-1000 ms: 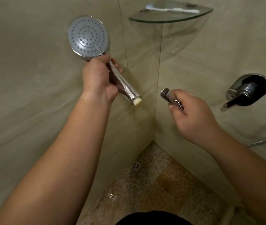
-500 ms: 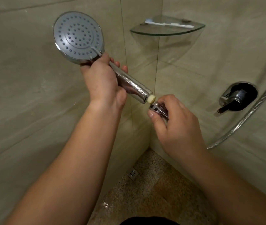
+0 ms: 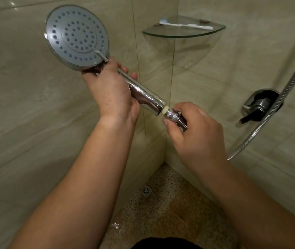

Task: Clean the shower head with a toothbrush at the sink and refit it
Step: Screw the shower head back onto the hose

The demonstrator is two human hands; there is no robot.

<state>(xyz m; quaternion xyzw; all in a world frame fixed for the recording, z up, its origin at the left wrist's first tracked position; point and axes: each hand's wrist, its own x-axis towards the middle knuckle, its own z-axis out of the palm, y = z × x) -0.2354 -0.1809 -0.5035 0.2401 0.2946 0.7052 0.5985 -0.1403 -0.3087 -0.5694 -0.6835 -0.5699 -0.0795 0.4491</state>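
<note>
A white toothbrush (image 3: pixel 185 25) is lying on the glass corner shelf (image 3: pixel 182 34). Below, the left hand (image 3: pixel 110 90) is gripping the chrome shower head (image 3: pixel 77 35) by its handle while the right hand (image 3: pixel 195 130) is pinching the ribbed metal hose nut (image 3: pixel 172 115) against its cream threaded end.

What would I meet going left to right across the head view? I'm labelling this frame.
Shower head → left hand → hose nut → right hand → mixer lever.
</note>
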